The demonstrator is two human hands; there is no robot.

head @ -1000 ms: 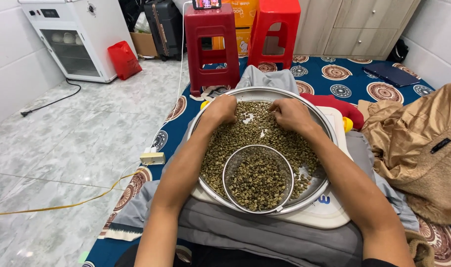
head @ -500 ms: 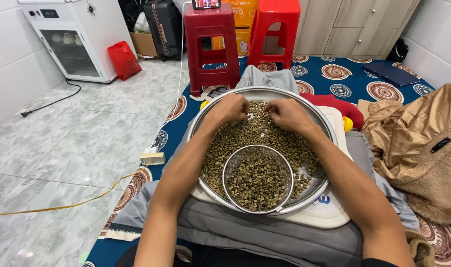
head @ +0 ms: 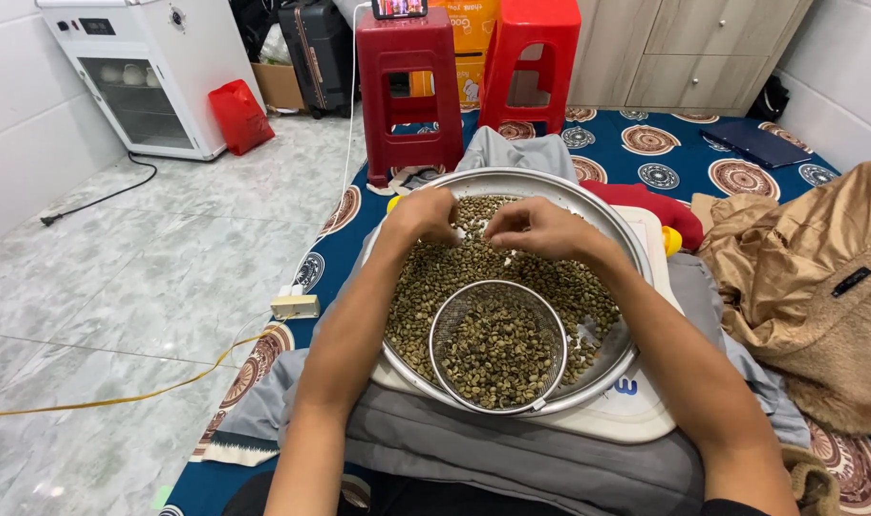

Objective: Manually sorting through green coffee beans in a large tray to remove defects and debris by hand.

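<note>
From the head camera, looking down at my lap, both my hands work at the far side of the big round metal tray [head: 619, 250], over the heap of greenish beans [head: 435, 287]. My left hand [head: 423, 216] is curled loosely with its fingertips down among the beans near the far-left rim; I cannot tell whether it pinches anything. My right hand [head: 540, 229] hovers just beside it, thumb and forefinger drawn together as if nipping one bean, though the bean itself is too small to make out. To do this well, I judge I should spread the beans thin with the left fingers so each one shows, pick singly with the right, and keep my wrists low so nothing flicks over the rim. The beans are small, oval, dull olive, with a few pale flecks among them; they cover most of the tray. The small wire-mesh sieve [head: 498, 345] sits inside the tray at its near edge, also full of beans. The tray rests on a white board [head: 645, 406] across my knees.
</note>
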